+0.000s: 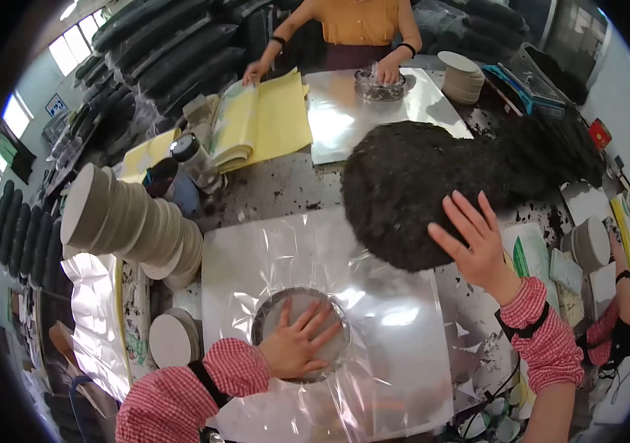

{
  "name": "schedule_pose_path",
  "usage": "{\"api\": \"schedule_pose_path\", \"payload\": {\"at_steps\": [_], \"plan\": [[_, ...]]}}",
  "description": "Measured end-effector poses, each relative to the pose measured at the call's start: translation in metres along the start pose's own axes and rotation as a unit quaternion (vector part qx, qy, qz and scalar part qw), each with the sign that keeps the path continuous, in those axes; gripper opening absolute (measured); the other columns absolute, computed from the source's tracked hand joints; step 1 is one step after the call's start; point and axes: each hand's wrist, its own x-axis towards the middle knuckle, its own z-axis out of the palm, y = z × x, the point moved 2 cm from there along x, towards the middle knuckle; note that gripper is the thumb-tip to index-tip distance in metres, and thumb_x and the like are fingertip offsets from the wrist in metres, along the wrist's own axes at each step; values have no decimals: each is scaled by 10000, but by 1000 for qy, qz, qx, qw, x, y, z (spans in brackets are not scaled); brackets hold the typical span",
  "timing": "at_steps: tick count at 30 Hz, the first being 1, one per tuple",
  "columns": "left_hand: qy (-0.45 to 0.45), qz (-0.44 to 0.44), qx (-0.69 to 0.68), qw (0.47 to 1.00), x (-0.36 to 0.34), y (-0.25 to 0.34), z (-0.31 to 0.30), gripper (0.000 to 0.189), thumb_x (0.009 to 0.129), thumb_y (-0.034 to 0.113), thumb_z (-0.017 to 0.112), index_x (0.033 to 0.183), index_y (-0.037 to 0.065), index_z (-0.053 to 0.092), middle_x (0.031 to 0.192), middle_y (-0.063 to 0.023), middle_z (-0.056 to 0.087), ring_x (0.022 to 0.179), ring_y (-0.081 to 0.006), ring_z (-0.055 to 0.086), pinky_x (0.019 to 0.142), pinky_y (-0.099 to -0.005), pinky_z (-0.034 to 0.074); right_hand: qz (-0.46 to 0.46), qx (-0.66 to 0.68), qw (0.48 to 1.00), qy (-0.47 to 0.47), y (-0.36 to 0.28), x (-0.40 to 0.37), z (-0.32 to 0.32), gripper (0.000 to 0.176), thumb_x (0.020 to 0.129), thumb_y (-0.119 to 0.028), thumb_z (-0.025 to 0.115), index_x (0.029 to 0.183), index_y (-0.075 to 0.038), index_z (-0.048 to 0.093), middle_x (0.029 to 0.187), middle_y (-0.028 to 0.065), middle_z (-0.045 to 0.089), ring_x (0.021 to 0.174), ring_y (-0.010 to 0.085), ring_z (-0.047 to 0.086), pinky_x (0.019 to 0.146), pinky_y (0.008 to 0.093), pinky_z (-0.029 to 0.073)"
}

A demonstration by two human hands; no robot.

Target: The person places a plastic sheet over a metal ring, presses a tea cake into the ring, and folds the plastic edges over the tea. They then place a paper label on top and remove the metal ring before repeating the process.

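Observation:
My left hand [300, 338] lies flat with fingers spread on a pale grey round disc [313, 319]. A dark rim shows around the disc, and clear plastic film [374, 354] is spread around it over a shiny sheet. My right hand [474, 244] has its fingers apart and rests against the near right side of a thick dark round stack [396, 192]. That stack is rough at the edges and looks like dried seaweed sheets. Both of my forearms have red checked sleeves.
Tall stacks of grey discs [119, 218] stand at the left, beside a lidded jar [191, 153]. Across the table, a person in an orange top [359, 22] handles a dark round bundle [379, 85]. Yellow sheets [278, 111] lie there. Another person's arm [629, 295] is at the right.

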Motion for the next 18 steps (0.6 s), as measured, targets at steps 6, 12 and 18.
{"api": "schedule_pose_path", "payload": {"at_steps": [6,12,18], "plan": [[-214,-70,-136,965,9,-9,-6,644,955,468,505,1457,70,448,1528,-270,341,1463,-379,271,1177,-555,220,-119,104,987,3,-66,23,-8,399,894,-205,576,1280,-280,642,1355,86,596,1299,268,536,1161,496,301],[322,-120,-712,613,-52,-26,-57,550,944,295,571,1429,54,471,1482,-234,409,1377,-366,398,1118,-471,354,-133,251,956,-76,-158,6,8,471,903,-174,552,1368,-245,574,1406,108,536,1332,269,499,1155,478,336],[370,-234,-316,842,-70,-13,-23,727,736,79,751,1399,18,459,1471,-225,406,1348,-386,441,1116,-430,370,-135,364,879,-277,-183,12,17,582,900,-164,547,1470,-123,444,1485,169,443,1401,313,406,1166,498,310]]}}
